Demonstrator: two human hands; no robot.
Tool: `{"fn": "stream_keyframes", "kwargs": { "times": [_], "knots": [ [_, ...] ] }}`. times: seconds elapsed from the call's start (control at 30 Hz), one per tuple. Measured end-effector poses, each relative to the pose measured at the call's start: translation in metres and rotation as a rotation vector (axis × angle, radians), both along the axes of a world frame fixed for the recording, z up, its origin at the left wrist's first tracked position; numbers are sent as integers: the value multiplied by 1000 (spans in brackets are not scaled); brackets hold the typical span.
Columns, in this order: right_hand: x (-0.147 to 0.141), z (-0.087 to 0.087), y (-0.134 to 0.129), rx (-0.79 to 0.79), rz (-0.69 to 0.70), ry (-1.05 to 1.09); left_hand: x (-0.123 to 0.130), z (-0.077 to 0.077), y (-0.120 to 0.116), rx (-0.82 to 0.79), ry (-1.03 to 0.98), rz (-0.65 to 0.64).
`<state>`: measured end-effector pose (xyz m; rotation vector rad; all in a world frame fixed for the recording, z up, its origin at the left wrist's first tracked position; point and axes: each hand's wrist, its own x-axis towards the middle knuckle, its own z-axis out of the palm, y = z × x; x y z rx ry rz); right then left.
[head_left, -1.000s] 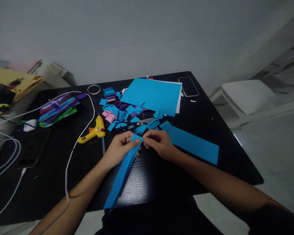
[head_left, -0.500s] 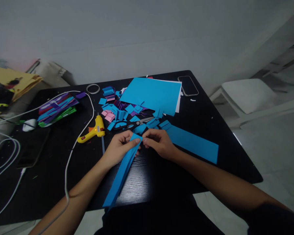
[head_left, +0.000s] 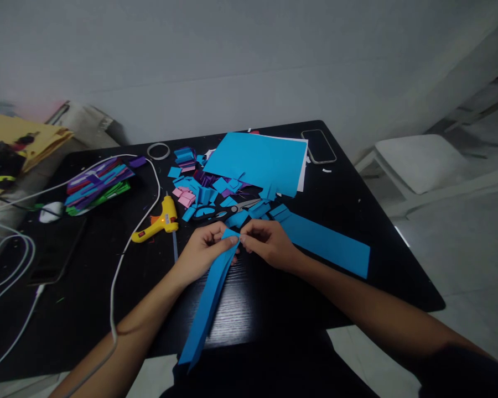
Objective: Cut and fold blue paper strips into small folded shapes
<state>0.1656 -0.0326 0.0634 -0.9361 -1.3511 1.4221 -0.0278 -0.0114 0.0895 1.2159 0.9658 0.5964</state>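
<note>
A long blue paper strip [head_left: 209,301], folded lengthwise, slants from my fingers down over the table's front edge. My left hand [head_left: 203,246] is closed on its upper end, the thumb lying on top. At the strip's right corner, the fingertips of my right hand [head_left: 269,243] pinch the edge. Just beyond my hands lie black-handled scissors [head_left: 232,210] among small cut paper pieces [head_left: 205,193], blue, pink and purple. Another wide blue strip [head_left: 327,240] lies flat beside my right hand, partly under the right forearm.
A yellow glue gun [head_left: 164,221] lies left of my hands, near a white cable [head_left: 117,276] that crosses my left forearm. Blue sheets [head_left: 259,160] and a phone [head_left: 318,146] are at the back. Bundled coloured strips [head_left: 97,185] and a tape ring [head_left: 158,151] sit left.
The folded strip's lower end has swung slightly right and its layers have shifted. Both hands stay nearly in place, still gripping its upper end.
</note>
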Motion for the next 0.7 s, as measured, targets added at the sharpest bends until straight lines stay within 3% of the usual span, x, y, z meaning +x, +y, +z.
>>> {"fn": "stream_keyframes", "kwargs": {
  "times": [0.4,0.7],
  "knots": [
    [-2,-1,0,-5,-17,-91,0,-3,-1,193,56,99],
    [-1,-2,3,-49,-82,-52,2,-3,-1,-100,-43,-24]
  ]
}}
